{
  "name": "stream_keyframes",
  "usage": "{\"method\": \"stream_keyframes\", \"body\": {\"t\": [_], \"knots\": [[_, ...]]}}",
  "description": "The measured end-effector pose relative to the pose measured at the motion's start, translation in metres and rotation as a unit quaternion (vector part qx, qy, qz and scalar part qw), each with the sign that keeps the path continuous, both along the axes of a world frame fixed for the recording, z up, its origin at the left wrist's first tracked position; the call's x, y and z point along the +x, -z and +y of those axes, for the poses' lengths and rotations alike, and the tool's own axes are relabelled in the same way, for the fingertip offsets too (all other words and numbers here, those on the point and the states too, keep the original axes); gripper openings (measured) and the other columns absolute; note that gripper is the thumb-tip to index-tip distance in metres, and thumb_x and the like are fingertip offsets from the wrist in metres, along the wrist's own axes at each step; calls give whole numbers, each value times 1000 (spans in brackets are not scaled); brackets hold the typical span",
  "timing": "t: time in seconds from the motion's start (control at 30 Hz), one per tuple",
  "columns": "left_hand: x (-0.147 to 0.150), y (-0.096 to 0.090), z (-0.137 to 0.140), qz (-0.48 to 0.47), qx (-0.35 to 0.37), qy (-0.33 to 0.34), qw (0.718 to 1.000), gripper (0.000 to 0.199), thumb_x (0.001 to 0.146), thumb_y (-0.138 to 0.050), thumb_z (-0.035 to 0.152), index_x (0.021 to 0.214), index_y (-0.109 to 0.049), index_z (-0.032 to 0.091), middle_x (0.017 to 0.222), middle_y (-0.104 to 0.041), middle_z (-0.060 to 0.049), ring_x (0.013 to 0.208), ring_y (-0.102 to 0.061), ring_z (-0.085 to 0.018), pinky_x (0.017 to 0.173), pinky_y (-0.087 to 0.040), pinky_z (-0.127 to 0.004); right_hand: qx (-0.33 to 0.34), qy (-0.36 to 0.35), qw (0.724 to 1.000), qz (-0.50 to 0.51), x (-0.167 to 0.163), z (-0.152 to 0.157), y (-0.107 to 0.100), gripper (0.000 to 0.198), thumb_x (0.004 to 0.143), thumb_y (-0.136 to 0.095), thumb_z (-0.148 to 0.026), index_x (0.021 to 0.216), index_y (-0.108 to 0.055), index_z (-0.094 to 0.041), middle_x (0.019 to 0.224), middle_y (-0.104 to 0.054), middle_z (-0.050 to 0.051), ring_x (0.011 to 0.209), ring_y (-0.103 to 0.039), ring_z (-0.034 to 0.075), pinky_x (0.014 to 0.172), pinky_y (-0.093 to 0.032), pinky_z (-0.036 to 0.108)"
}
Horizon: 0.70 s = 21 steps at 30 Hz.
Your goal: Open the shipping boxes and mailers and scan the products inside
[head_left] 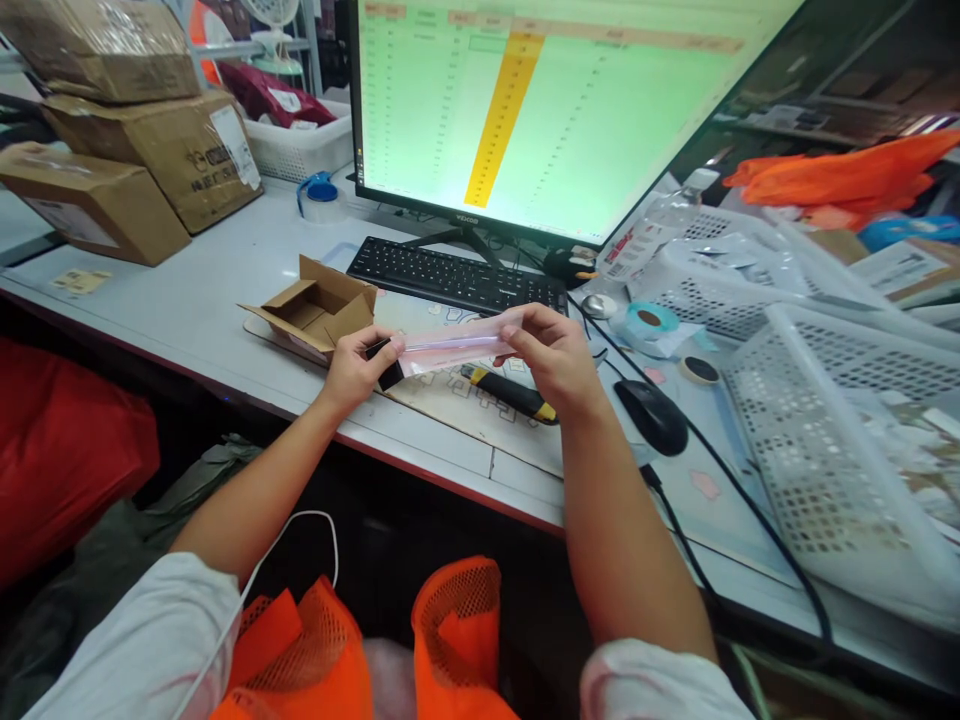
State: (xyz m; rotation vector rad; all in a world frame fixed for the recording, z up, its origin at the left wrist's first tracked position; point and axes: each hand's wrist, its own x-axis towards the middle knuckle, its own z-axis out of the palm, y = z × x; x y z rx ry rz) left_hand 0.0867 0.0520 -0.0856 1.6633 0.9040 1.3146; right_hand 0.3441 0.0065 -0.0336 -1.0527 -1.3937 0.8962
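Observation:
Between my hands a clear plastic sleeve (457, 345) is stretched out above the desk mat. My left hand (360, 368) pinches its left end, where a small black item (391, 374) shows at the fingertips; what that item is I cannot make out. The sleeve's right end is held by my right hand (551, 350), thumb and fingers closed on it. Below the sleeve lies a yellow and black utility knife (514, 392). An open small cardboard box (319, 305) stands just beyond my left hand.
A keyboard (450, 275) sits under a large monitor (480, 110). To the right are a black mouse (651, 415), tape rolls (651, 320) and white plastic baskets (817, 480). Stacked cartons (150, 150) stand at the back left. A cable (720, 470) crosses the right side.

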Motion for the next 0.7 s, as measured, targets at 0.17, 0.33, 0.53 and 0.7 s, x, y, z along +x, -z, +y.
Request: {"method": "stream_keyframes", "body": {"t": [0.17, 0.33, 0.53, 0.7], "knots": [[0, 3, 2, 15, 7, -15, 1000, 34, 84, -67, 48, 75, -66, 16, 66, -57, 0, 63, -50, -14, 59, -41, -24, -10, -8, 1000, 7, 0, 1, 0, 32, 77, -83, -47, 90, -72, -19, 81, -68, 2, 69, -63, 15, 58, -59, 28], [0, 8, 5, 6, -5, -14, 1000, 37, 85, -68, 53, 77, -65, 16, 67, -55, 1, 61, -49, -13, 58, -40, -23, -25, 4, 999, 22, 1, 2, 1, 31, 78, -79, -49, 86, -70, -20, 80, -67, 2, 66, -61, 14, 56, -58, 27], [0, 12, 8, -5, 2, -28, 1000, 37, 86, -70, 53, 80, -67, 17, 68, -57, 0, 62, -51, -13, 59, -41, -23, -25, -12, 999, 14, 6, 0, 0, 25, 80, -74, -44, 83, -70, -20, 73, -65, 1, 61, -60, 14, 56, -55, 28], [-1, 10, 7, 10, 29, -66, 997, 37, 87, -68, 53, 81, -67, 17, 70, -59, -1, 67, -53, -15, 64, -44, -24, -26, -47, 999, 1, 8, -2, -3, 23, 78, -74, -39, 86, -70, -18, 77, -69, 3, 68, -65, 17, 57, -53, 28]]}}
